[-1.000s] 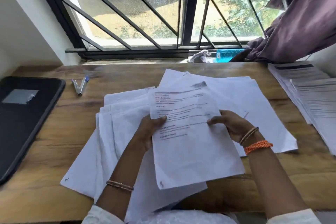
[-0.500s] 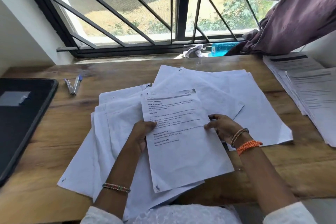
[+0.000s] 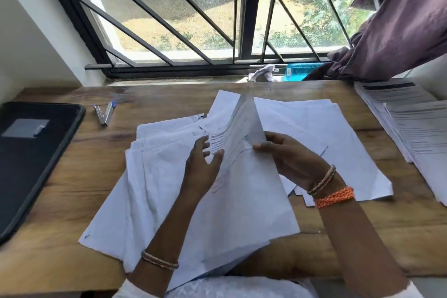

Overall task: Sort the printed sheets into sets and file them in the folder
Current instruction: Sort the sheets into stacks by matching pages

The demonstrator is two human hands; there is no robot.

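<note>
A loose heap of white printed sheets (image 3: 169,189) covers the middle of the wooden table (image 3: 72,201). My right hand (image 3: 287,159) pinches the edge of one printed sheet (image 3: 242,128), which stands lifted and turned on edge above the heap. My left hand (image 3: 205,167) rests against that sheet's printed face with fingers spread. Two sorted stacks of printed sheets (image 3: 416,135) lie at the table's right edge. The black folder (image 3: 31,152) lies closed at the far left.
A stapler (image 3: 104,113) with a blue tip lies on the table between the folder and the heap. Behind the table is a barred window, with a blue bottle (image 3: 300,72) and a crumpled cloth on the sill. A purple curtain (image 3: 399,26) hangs at the right.
The printed sheet, held flat facing me by both hands before, is now swung up on edge by my right hand. My left hand has let go of its side and spread open.
</note>
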